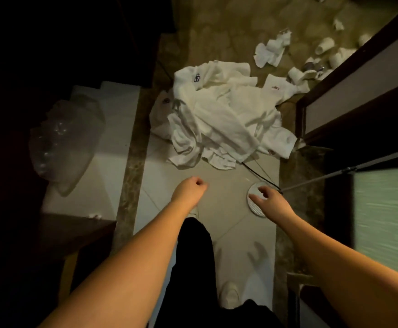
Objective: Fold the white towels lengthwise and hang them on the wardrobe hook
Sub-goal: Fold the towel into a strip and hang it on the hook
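Towels (pixel 219 119) lay in a crumpled white heap on the floor (pixel 219 200), where tile met the patterned stone. They looked soft, limp and light; judged best taken by two corners of one long edge. Left hand (pixel 190 189) was clenched and empty; right hand (pixel 267 197) hung loosely curled, holding nothing. Obstructions noted: a black cable (pixel 261 175) beneath the heap, a round drain cover (pixel 255 208), and scattered paper (pixel 271 49) beyond.
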